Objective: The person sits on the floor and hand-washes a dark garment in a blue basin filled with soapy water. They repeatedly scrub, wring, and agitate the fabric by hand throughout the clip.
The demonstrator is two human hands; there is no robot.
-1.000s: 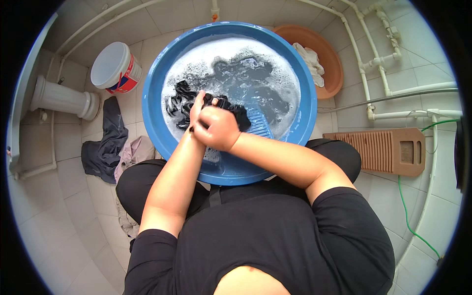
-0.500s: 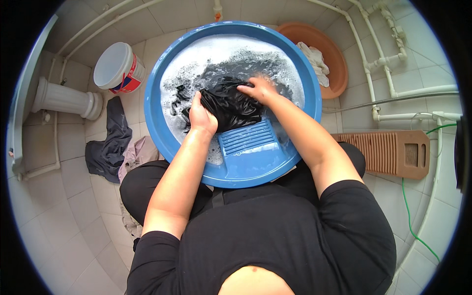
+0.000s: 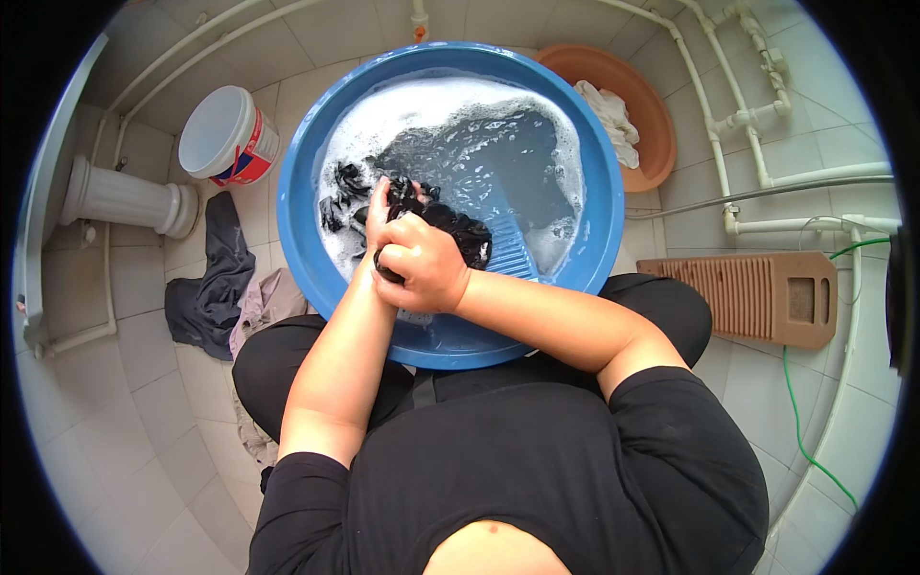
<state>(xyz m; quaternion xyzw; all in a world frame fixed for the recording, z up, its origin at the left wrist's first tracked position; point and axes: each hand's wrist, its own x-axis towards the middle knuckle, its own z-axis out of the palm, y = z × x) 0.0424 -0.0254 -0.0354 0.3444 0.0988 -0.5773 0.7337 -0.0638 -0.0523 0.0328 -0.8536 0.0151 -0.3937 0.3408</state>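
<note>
A wet black garment (image 3: 465,235) is bunched over the left part of the large blue tub (image 3: 606,182), its loose folds lying in the suds. My left hand (image 3: 377,218) is closed on the cloth, its fingers partly hidden behind the folds. Crossed over in front of the left wrist, my right hand (image 3: 426,264) grips another bunch of the garment in a fist. Ridges of the tub's built-in blue washboard (image 3: 513,251) show just right of the cloth. Grey water with white foam (image 3: 412,101) fills the tub.
An orange basin (image 3: 656,144) holding white cloth (image 3: 611,123) stands behind at right. A brown washboard (image 3: 738,297) lies by my right knee. At left are a white bucket (image 3: 216,134), a dark garment (image 3: 216,278) and a pinkish one (image 3: 268,307) on the tiles. Pipes (image 3: 747,134) line the walls.
My right hand has swung left and nearer, across the left wrist, and has closed on the cloth. The garment is gathered tighter at left, uncovering grey water and more of the tub's washboard.
</note>
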